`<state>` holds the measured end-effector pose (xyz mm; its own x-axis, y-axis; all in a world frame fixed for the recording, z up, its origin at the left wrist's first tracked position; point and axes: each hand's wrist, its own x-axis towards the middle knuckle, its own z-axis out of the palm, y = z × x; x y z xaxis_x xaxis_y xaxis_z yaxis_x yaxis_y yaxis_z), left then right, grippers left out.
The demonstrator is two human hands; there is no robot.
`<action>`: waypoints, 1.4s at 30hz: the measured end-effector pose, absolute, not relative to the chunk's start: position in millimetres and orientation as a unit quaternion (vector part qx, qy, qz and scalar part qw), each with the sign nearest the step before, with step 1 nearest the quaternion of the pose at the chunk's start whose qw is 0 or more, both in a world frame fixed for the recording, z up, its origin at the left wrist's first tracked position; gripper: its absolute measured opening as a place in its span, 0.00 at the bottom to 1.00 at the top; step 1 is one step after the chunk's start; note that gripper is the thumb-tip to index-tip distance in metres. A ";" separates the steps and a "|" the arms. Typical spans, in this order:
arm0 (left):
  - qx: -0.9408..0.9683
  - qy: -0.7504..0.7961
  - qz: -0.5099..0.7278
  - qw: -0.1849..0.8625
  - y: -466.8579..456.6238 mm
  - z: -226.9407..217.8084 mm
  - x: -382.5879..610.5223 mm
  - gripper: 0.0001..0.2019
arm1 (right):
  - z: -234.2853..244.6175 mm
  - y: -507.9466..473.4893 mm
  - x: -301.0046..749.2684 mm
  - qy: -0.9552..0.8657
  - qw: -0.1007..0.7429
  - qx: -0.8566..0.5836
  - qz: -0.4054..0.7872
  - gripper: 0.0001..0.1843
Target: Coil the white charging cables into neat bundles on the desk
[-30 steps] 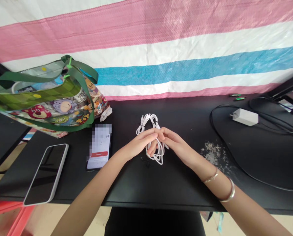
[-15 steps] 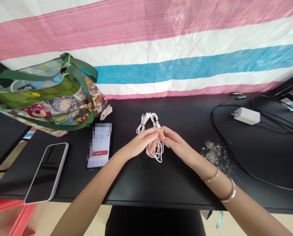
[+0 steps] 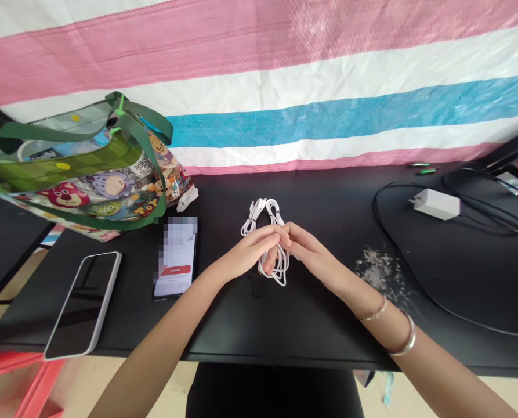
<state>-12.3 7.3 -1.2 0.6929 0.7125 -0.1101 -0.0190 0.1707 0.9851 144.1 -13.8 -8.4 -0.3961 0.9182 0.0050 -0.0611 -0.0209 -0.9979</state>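
Note:
My left hand (image 3: pixel 252 249) and my right hand (image 3: pixel 308 247) meet at the fingertips over a coiled white cable (image 3: pixel 281 277), both closed around it. Its loops show below the fingers, while its middle is hidden by them. Just behind the hands lie two tied ends of white cable: a left bundle (image 3: pixel 253 217) and a right bundle (image 3: pixel 274 210), each with a dark tie. Whether the right bundle joins the coil under my hands is hidden.
Left of my hands lie a lit phone (image 3: pixel 176 284) and a dark-screened phone (image 3: pixel 82 307) on the black table (image 3: pixel 311 325). A cartoon-print bag (image 3: pixel 111 186) stands behind them. To the right are a white charger (image 3: pixel 437 205), a black cord (image 3: pixel 398 247) and a scuffed patch (image 3: pixel 380 273).
The number on the lit phone's screen has changed. Both hands and the cables stay where they were; the view shifts very slightly.

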 end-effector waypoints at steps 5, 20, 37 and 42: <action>0.590 0.297 0.260 0.704 7.4 -1.4 -12.3 0.10 | -8.3 -13.2 143.3 -0.578 0.402 -0.372 0.605 0.23; 0.626 0.300 0.255 0.672 7.7 -4.1 -11.6 0.10 | -15.2 -13.6 148.0 -0.629 0.372 -0.400 0.553 0.20; 0.626 0.307 0.251 0.671 7.3 -4.9 -11.7 0.11 | -14.5 -15.1 148.7 -0.655 0.363 -0.412 0.519 0.14; 0.624 0.312 0.250 0.672 7.0 -3.8 -11.7 0.11 | -14.4 -14.9 148.7 -0.654 0.360 -0.419 0.517 0.14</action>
<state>-11.7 7.0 -3.8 0.6802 0.7251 -0.1078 0.0538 0.0973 0.9938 148.7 -14.9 -14.4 -0.3894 0.9203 0.0371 0.1756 0.1137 -0.9779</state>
